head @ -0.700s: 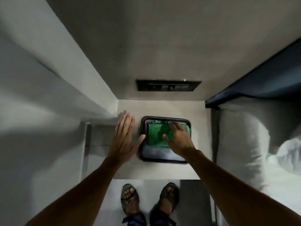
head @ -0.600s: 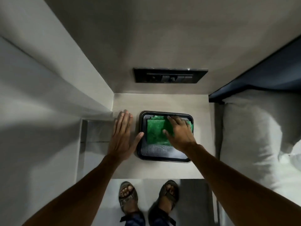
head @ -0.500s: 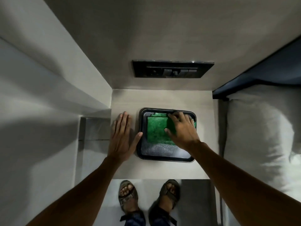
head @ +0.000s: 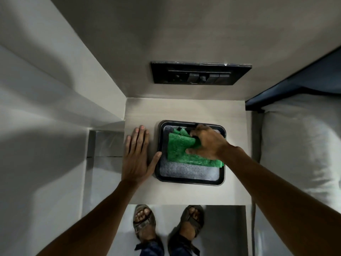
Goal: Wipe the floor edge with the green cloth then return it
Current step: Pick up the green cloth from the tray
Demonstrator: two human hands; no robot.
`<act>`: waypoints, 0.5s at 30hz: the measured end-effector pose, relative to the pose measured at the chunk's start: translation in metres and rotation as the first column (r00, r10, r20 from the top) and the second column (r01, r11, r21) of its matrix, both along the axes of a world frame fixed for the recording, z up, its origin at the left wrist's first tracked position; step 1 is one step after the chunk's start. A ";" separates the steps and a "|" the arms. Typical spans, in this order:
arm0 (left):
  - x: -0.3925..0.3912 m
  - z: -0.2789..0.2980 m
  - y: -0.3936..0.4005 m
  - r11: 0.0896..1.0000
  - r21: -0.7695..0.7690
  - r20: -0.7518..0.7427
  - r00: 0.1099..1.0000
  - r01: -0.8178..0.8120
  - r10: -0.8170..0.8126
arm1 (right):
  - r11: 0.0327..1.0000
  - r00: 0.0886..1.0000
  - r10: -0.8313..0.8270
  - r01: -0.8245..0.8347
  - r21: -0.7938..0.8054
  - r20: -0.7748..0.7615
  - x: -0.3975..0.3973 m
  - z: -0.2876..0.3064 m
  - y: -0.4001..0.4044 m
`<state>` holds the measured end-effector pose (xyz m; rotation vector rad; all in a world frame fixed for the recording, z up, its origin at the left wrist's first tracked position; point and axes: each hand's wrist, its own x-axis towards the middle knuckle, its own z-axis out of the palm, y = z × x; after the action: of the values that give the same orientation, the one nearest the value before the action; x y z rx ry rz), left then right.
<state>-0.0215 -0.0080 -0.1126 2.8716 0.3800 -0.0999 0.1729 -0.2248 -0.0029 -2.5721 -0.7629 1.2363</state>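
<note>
A green cloth [head: 178, 150] lies in a black tray [head: 190, 177] on a small bedside table [head: 184, 111]. My right hand [head: 207, 143] is closed around the cloth's right part, thumb under a fold and fingers curled over its far edge, bunching it up. My left hand [head: 136, 156] rests flat on the table top just left of the tray, fingers together and the thumb touching the tray's left rim. The tray's grey patterned liner shows below the cloth.
A black switch panel [head: 200, 74] sits on the wall above the table. A bed with a white pillow [head: 299, 145] borders the table on the right. A wall ledge runs along the left. My sandalled feet [head: 168, 224] stand on the floor below the table's front edge.
My right hand went from lying on the flat cloth to curling around it, and the cloth has bunched and lifted at its right side. The left hand stayed in place.
</note>
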 end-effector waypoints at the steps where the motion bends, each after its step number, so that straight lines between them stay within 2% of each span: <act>1: 0.000 0.000 0.000 1.000 -0.003 0.008 1.000 0.003 -0.003 | 1.000 1.000 0.014 -0.014 0.000 -0.007 0.001 0.001 0.000; 5: 0.000 -0.003 0.000 1.000 -0.028 0.058 0.998 -0.013 0.015 | 0.998 0.996 0.068 -0.069 -0.012 -0.063 0.000 0.011 -0.006; 7: 0.000 -0.004 0.000 1.000 -0.030 0.069 0.998 -0.006 0.008 | 0.999 0.993 0.025 -0.021 0.034 -0.113 -0.003 0.018 -0.010; 10: 0.002 -0.001 0.000 0.998 -0.064 0.063 0.998 -0.007 0.011 | 0.953 0.944 -0.204 0.252 0.168 -0.260 -0.014 0.037 -0.017; 12: -0.004 0.006 0.001 0.991 -0.125 0.058 0.997 -0.041 0.048 | 0.842 0.847 -0.374 0.480 0.244 -0.377 -0.028 0.051 -0.015; 15: -0.032 0.019 0.004 0.973 -0.186 0.046 0.988 -0.138 0.149 | 0.701 0.740 -0.471 0.644 0.305 -0.481 -0.052 0.078 0.001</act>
<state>-0.0534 -0.0037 -0.0932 2.6507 0.5359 -0.0212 0.1211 -0.2234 0.0752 -1.8752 -0.1089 1.1046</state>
